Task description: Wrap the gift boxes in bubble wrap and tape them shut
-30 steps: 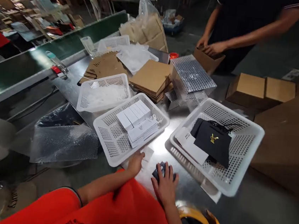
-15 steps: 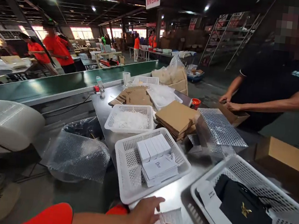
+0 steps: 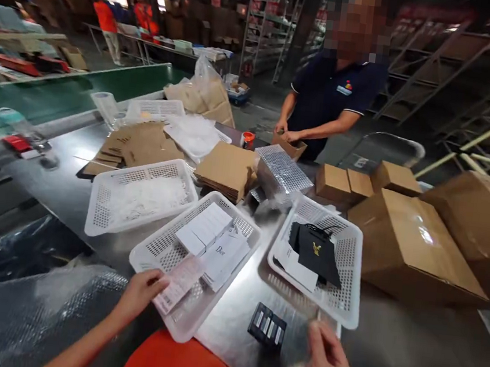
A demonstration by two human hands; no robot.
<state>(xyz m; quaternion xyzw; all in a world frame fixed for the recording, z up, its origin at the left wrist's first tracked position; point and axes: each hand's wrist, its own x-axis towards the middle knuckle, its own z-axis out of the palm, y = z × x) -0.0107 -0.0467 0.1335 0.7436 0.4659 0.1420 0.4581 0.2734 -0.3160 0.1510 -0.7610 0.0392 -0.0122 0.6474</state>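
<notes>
My left hand (image 3: 141, 292) pinches a printed paper slip (image 3: 180, 282) with a barcode, held over the near corner of a white perforated basket (image 3: 141, 257). White boxes (image 3: 205, 226) and white Dior-printed envelopes or bags (image 3: 222, 257) lie in that basket. My right hand (image 3: 326, 361) is at the lower right, fingers closed, near the front of another white basket (image 3: 351, 276); whatever is between the fingers cannot be made out. This basket carries a black bag with a gold logo (image 3: 318, 255) and a white box (image 3: 295, 270). Small black items with white labels (image 3: 268, 328) lie between my hands on the metal table.
A basket of white shredded filler (image 3: 151, 194), flat cardboard (image 3: 224, 169) and bubble wrap (image 3: 283, 173) stand farther back. Large cartons (image 3: 422, 243) are at the right. Across the table a person in a dark shirt (image 3: 327, 110) handles an open carton (image 3: 290, 147).
My view has swung right. My hands, close together over papers before, are now apart: the left has lifted a slip over the basket, the right has moved rightward. Black labelled items now show on the table.
</notes>
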